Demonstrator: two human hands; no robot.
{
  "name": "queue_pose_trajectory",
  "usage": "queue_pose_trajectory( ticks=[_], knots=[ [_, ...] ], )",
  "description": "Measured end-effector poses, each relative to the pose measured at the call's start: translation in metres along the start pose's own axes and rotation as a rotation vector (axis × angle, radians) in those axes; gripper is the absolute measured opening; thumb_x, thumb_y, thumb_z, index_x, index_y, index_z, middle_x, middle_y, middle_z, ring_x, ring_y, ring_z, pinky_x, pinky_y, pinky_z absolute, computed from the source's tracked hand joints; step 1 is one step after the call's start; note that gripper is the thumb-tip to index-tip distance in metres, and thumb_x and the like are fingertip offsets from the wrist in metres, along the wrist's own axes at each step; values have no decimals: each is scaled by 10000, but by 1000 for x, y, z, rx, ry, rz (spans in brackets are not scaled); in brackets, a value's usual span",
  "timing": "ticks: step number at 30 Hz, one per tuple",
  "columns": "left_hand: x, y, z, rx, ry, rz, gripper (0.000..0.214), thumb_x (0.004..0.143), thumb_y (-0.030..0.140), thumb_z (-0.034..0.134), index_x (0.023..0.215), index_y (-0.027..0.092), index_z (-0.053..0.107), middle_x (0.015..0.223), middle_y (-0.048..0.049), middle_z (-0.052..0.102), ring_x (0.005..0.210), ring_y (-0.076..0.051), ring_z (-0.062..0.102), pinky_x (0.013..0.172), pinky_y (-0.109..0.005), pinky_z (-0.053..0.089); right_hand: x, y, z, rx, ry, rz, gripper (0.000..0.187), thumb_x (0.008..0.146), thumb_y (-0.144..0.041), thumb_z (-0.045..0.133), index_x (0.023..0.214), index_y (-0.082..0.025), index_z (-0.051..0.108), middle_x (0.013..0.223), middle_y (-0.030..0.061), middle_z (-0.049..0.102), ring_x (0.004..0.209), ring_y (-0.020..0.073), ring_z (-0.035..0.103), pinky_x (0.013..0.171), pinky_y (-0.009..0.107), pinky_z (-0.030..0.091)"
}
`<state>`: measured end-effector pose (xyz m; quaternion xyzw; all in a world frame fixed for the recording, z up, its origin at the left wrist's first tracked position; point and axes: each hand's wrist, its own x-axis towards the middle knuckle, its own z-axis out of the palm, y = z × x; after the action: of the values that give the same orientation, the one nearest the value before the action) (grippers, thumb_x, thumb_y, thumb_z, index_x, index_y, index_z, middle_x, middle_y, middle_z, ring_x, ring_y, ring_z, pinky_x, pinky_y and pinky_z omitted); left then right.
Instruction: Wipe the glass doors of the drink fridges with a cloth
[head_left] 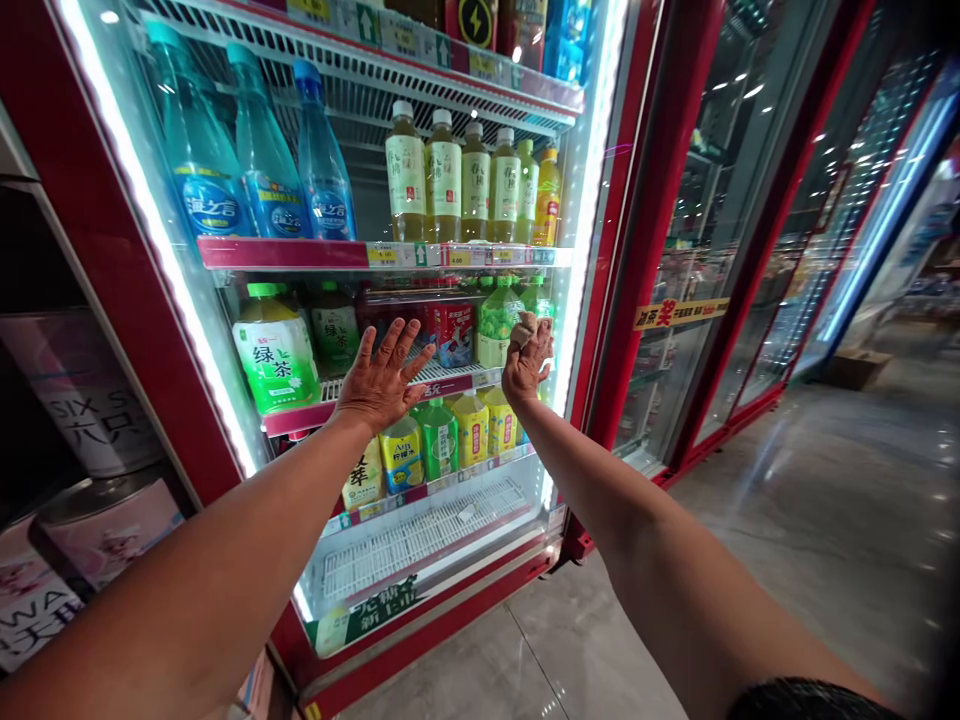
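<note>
My left hand point(385, 372) is stretched out with its fingers spread, holding nothing. It is in front of the middle shelves of a lit drinks fridge point(450, 258). My right hand point(529, 362) is raised further right, near the fridge's lit right edge. A small crumpled beige cloth point(524, 328) is in it, by the thumb side. Behind the hands are a large green tea bottle point(274, 350), a red drink box point(454, 335) and green-capped bottles point(496, 320). Whether either palm touches the glass I cannot tell.
Blue bottles point(266, 160) and pale-labelled tea bottles point(442, 175) stand on the upper shelf. Pink printed canisters point(105, 530) are close on the left. More red-framed glass doors point(690, 230) run along the right. A cardboard box point(855, 368) sits on the shiny tiled floor point(780, 510).
</note>
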<state>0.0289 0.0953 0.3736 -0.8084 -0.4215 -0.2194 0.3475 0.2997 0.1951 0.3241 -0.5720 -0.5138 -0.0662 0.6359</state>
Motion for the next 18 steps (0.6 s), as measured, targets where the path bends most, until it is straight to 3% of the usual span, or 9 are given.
queue_pose_trajectory(
  ticks=[4, 12, 18],
  knots=[
    [-1, 0, 1, -15, 14, 0, 795, 948, 420, 617, 1650, 328, 256, 1748, -72, 11, 1630, -291, -29, 1292, -610, -99, 25, -3, 1, 28, 46, 47, 720, 1009, -457, 191, 1693, -278, 52, 1763, 110, 115, 1616, 327, 92, 1176, 787, 200],
    [-2, -1, 3, -51, 44, 3, 809, 953, 415, 617, 1652, 383, 209, 1745, -45, -19, 1628, -285, -28, 1297, -621, -70, 23, 28, 1, -39, 53, 62, 701, 1013, -455, 164, 1684, -340, -2, 1752, 135, 143, 1607, 346, 132, 1108, 841, 248],
    [-3, 0, 4, -72, 61, -1, 808, 954, 407, 614, 1650, 396, 203, 1747, -29, -23, 1630, -274, -32, 1299, -620, -65, 44, 31, -1, -57, 53, 104, 713, 1014, -430, 146, 1693, -246, 28, 1751, 160, 127, 1603, 370, 160, 1118, 822, 269]
  ],
)
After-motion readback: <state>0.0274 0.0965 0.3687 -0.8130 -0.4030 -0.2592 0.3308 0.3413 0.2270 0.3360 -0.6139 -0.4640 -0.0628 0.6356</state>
